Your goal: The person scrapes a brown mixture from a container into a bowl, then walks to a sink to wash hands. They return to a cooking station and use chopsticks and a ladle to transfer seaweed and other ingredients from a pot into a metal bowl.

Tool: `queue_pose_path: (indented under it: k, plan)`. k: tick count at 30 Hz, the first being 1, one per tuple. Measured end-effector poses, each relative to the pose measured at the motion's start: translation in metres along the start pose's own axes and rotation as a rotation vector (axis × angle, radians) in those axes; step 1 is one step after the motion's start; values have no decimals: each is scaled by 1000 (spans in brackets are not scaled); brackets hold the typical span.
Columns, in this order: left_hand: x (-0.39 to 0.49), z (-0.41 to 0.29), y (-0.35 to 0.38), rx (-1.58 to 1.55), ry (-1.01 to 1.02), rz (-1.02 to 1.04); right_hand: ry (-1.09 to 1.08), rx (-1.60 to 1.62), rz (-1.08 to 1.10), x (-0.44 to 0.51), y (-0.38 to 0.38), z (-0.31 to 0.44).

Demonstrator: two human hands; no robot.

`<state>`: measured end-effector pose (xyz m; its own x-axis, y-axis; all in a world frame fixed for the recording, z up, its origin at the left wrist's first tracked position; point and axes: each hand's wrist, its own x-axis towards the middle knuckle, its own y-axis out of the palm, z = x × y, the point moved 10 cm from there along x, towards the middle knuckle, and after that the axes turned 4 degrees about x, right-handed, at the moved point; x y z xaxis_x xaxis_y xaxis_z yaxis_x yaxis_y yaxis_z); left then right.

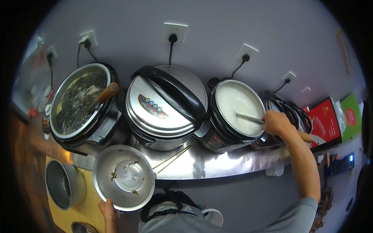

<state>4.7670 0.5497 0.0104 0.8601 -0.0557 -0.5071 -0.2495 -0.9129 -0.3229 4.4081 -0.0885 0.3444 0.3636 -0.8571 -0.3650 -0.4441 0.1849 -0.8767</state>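
Observation:
My right hand (277, 123) grips the metal shaft of a wooden-handled ladle (251, 118); its lower end is sunk in white, porridge-like liquid (237, 100). That liquid fills the inner pot of an electric pressure cooker (217, 142) on the right. By its rim, my left hand (107, 208) holds a stainless steel bowl (100, 186), tilted toward me, with a few dark leafy scraps inside. An uncovered cooker (99, 139) at left holds dark, shredded greens in liquid (80, 104). Another wooden-handled utensil (107, 93) rests in it, its lower end hidden.
Between them stands a cooker with a half-open-looking steel lid (163, 110) and black handle. Two chopsticks (174, 158) lie on the steel counter (209, 166). A deep metal pot (58, 186) stands on a yellow board (83, 214). Plugged-in cords (171, 49) run down the wall. More cookers (284, 107) sit farther right.

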Motion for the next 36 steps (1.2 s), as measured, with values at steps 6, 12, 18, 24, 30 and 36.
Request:
queue_pose_path:
  k: [6, 12, 18, 24, 30, 36]
  plan:
    - [2, 7, 5, -46, 24, 69, 83, 270, 278, -24, 23, -16]
    - [11, 15, -3, -27, 45, 9, 291, 856, 82, -75, 24, -143]
    - [18, 25, -11, -19, 81, -88, 429, 797, 61, -37, 239, -195]
    - [7, 9, -2, 5, 102, -88, 402, 769, -394, 36, 347, -144]
    - [-7, -3, -3, 6, 124, -141, 443, 710, -598, 49, 331, -170]
    - [-8, -4, -6, 24, 177, -211, 448, 550, -537, 52, 329, -167]
